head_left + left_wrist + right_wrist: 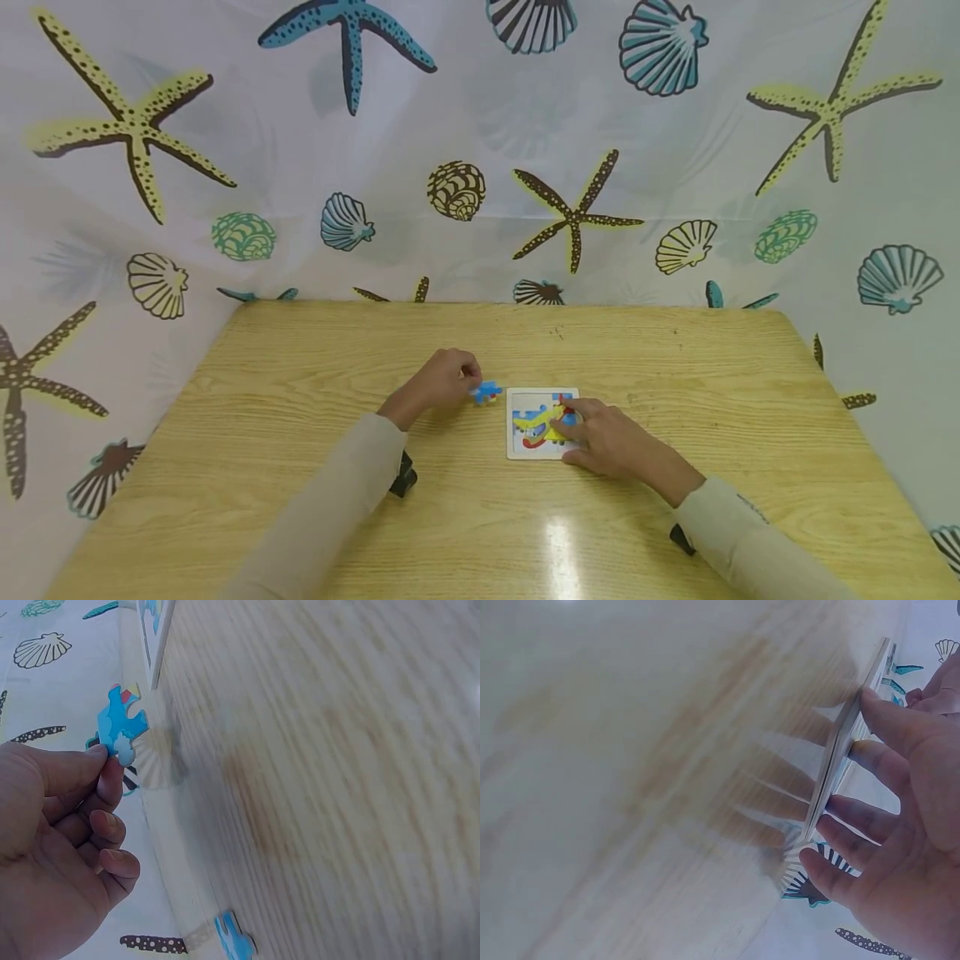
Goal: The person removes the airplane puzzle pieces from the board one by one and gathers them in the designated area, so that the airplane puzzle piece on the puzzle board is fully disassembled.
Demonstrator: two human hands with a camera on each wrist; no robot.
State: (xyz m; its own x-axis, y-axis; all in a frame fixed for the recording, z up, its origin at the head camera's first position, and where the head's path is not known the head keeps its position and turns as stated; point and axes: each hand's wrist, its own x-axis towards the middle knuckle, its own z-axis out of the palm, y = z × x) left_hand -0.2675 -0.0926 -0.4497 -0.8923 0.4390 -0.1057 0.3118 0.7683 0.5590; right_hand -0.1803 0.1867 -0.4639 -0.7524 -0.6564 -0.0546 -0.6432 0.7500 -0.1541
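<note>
My left hand [441, 382] pinches a blue jigsaw piece [487, 392] between thumb and forefinger, just left of the puzzle tray. Close up in the left wrist view, the same piece [120, 724] has a white cloud shape and a red and yellow corner. The square, white-rimmed puzzle tray [509, 427] holds several fitted pieces of a yellow, red and blue picture. My right hand [617, 440] rests on its right side with fingers spread. In the right wrist view, fingertips of the right hand [907, 787] touch the edge of the tray [826, 769].
Another blue piece [235, 937] lies on the wooden table [300, 467], below the left hand in the left wrist view. Behind the table hangs a pale cloth [405, 250] printed with starfish and shells.
</note>
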